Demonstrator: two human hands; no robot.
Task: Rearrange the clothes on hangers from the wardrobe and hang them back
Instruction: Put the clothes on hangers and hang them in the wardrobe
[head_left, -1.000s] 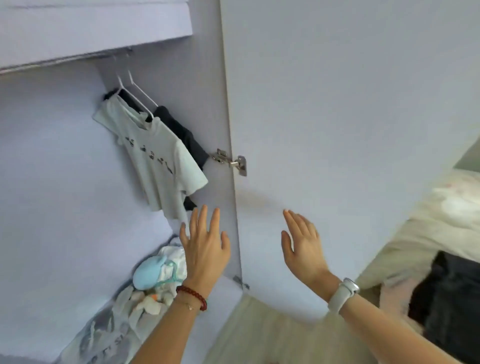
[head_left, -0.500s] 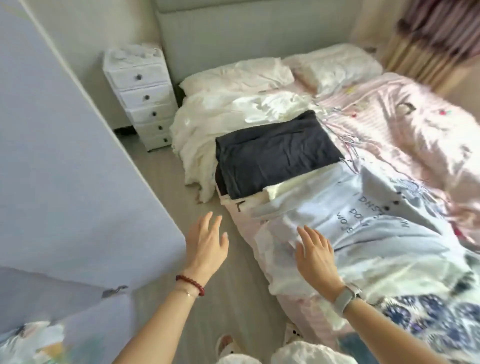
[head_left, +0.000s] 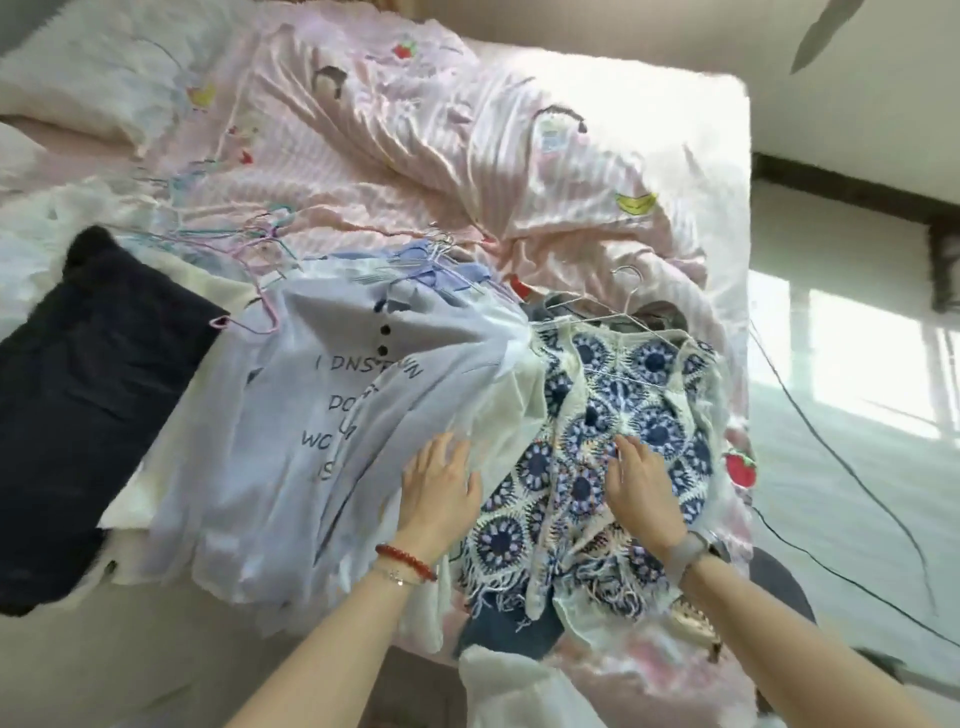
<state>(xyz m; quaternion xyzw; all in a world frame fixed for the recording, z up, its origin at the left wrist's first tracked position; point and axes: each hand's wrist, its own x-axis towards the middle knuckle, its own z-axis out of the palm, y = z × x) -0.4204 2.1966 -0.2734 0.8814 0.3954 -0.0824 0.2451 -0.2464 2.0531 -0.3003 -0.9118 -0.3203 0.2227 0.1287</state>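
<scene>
Both hands flat, fingers straight: left hand (head_left: 441, 488) on lettered shirt (head_left: 332, 415), right hand (head_left: 644, 483) on crochet top (head_left: 613, 395), hanger hook (head_left: 628, 275) pointing away.

A pale lilac shirt (head_left: 322, 410) with dark printed lettering and two black buttons lies spread flat across the bed's near edge, its collar toward a tangle of thin pink and blue wire hangers (head_left: 249, 244). Just right of it, overlapping at the white edge, lies a blue-and-white crochet top (head_left: 613, 431) with round motifs and a fringed hem, a silver wire hanger (head_left: 623, 306) at its neckline. On the left a folded dark navy garment (head_left: 88, 405) lies flat over a cream piece.
</scene>
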